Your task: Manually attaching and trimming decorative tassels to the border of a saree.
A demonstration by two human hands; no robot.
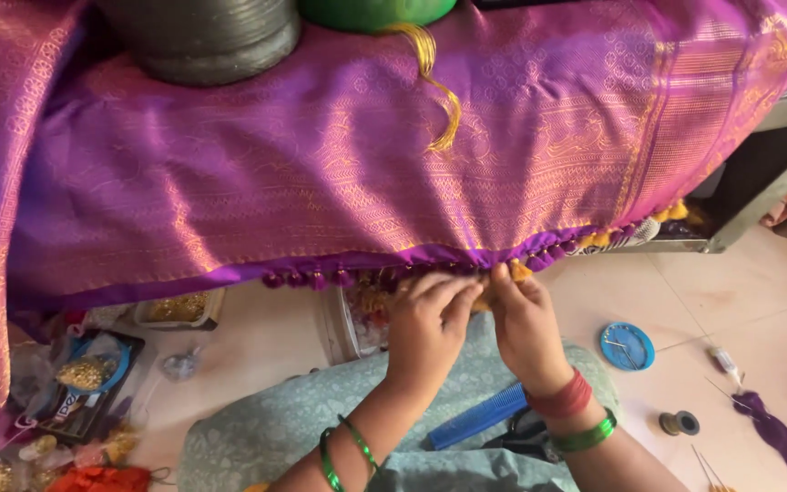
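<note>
A purple silk cloth [321, 155] with gold woven patterns hangs over a raised surface, its lower hem lined with small purple and yellow tassels [321, 278]. My left hand [425, 323] and my right hand [523, 323] meet at the hem near the middle, fingers pinched on a yellow tassel [519, 271] and the cloth edge. Green bangles sit on my left wrist, red and green ones on my right. A loose yellow thread bundle [434, 82] lies on top of the cloth.
A blue comb [475, 417] and black scissors [526, 437] rest on my lap. A blue round tin [627, 346], a small thread spool [679, 423] and purple thread [781, 433] lie on the floor at right. Trays of gold beads [175, 308] sit at left. A grey metal vessel [202, 36] stands on the cloth.
</note>
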